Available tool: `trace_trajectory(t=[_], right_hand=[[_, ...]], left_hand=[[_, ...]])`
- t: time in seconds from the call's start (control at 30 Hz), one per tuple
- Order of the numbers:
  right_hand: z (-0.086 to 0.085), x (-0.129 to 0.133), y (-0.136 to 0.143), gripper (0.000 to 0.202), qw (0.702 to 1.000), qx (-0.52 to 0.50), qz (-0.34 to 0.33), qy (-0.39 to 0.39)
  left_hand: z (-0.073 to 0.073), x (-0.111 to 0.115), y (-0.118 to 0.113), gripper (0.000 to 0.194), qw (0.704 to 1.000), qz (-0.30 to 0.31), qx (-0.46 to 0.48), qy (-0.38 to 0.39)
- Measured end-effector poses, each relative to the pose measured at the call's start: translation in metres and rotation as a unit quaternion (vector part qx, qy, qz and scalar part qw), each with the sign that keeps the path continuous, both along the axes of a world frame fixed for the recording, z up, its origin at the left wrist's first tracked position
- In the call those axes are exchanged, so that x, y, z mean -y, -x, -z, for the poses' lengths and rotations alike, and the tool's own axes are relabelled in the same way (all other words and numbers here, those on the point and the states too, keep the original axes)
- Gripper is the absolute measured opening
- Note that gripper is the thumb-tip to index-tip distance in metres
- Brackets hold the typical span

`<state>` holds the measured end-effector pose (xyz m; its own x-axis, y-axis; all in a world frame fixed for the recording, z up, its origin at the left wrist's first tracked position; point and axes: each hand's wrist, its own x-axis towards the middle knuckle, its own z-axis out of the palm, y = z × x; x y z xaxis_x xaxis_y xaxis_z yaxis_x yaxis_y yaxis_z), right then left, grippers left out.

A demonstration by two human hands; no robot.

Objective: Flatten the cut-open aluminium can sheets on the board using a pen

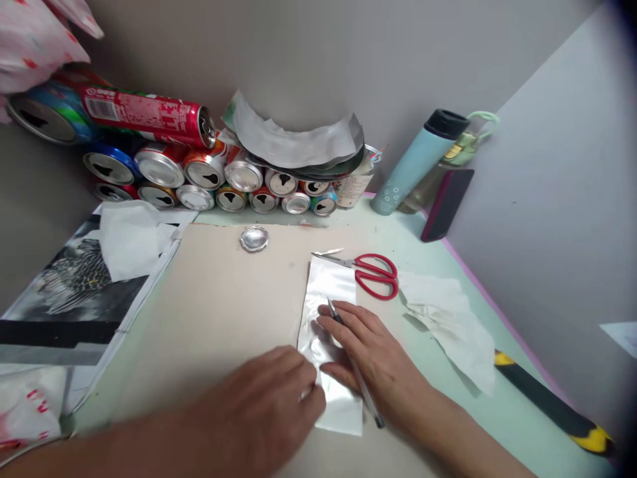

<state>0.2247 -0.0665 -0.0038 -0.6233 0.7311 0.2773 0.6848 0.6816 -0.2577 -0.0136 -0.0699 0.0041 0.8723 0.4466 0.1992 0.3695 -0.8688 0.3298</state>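
Note:
A silvery strip of thin metal sheet (pixel 332 282) lies lengthwise before me on a beige board (pixel 233 299). My right hand (pixel 365 345) rests on the strip's middle, fingers bent, with a pen (pixel 365 392) held slantwise between them, its tip pointing up and away. At the strip's left edge is my left hand (pixel 279 398), slightly blurred, its fingers curled together with the thumb; what they pinch, if anything, is hidden. Red-handled scissors (pixel 375 275) lie across the strip's far end, blades towards the left. Further back on the board sits a small round silver dish-like piece (pixel 254 239).
Stacked drink cans (pixel 204 171) line the back wall, with curved metal sheets (pixel 303 146) on top. A blue bottle (pixel 415 166) and a dark phone-like slab (pixel 448 204) stand back right. Crumpled tissue (pixel 450 309) and a black-yellow handle (pixel 552 401) lie right; printed pages (pixel 74 285) left.

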Motion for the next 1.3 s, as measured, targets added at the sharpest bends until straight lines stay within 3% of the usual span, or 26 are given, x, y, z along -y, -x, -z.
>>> trace_trajectory(t=[0.07, 0.23, 0.53, 0.73, 0.93, 1.1, 1.3], right_hand=[[0.003, -0.001, -0.002, 0.048, 1.000, -0.019, -0.005, -0.013], [0.005, 0.000, -0.003, 0.052, 1.000, -0.023, 0.004, -0.012], [0.012, 0.011, 0.021, 0.081, 0.993, -0.040, 0.107, 0.010], [-0.002, 0.018, 0.013, 0.037, 0.980, -0.166, 0.108, 0.025], [-0.022, 0.022, 0.010, 0.022, 0.901, -0.318, 0.105, 0.276], [-0.016, 0.015, 0.022, 0.014, 0.845, -0.357, 0.184, 0.353], [-0.011, 0.019, 0.023, 0.016, 0.867, -0.323, 0.200, 0.323]], left_hand=[[0.004, -0.017, -0.002, 0.014, 1.000, -0.010, 0.007, 0.004], [0.010, -0.042, -0.001, 0.067, 0.999, -0.018, 0.023, 0.042], [0.019, -0.037, -0.003, 0.092, 0.997, -0.055, 0.018, 0.058], [0.010, -0.042, -0.004, 0.099, 0.994, -0.056, -0.034, 0.092], [0.015, -0.044, -0.002, 0.103, 0.994, -0.058, -0.026, 0.084], [0.025, -0.042, -0.002, 0.105, 0.996, -0.071, 0.002, 0.056], [0.024, -0.042, -0.003, 0.102, 0.997, -0.068, 0.006, 0.040]])
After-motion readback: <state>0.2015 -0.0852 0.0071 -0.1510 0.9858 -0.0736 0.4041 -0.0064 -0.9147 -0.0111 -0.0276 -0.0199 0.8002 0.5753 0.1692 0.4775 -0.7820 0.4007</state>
